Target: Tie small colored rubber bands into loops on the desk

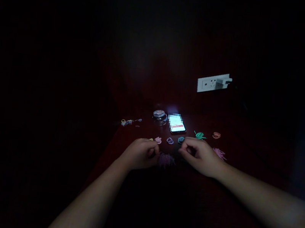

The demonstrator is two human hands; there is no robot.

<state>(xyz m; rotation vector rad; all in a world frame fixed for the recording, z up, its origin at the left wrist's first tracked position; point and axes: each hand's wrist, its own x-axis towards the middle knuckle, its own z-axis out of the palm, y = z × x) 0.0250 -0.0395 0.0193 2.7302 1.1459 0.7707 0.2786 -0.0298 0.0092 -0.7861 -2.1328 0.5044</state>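
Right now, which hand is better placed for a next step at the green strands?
Right, I'd judge: the right hand is near the green strands; the left hand is farther off, past the purple pile.

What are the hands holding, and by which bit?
That can't be told: the left hand and right hand have curled fingers, but it's too dark to see whether they hold anything. The purple pile lies beside the left.

Free air above phone [178, 127]; jar [159, 119] beside
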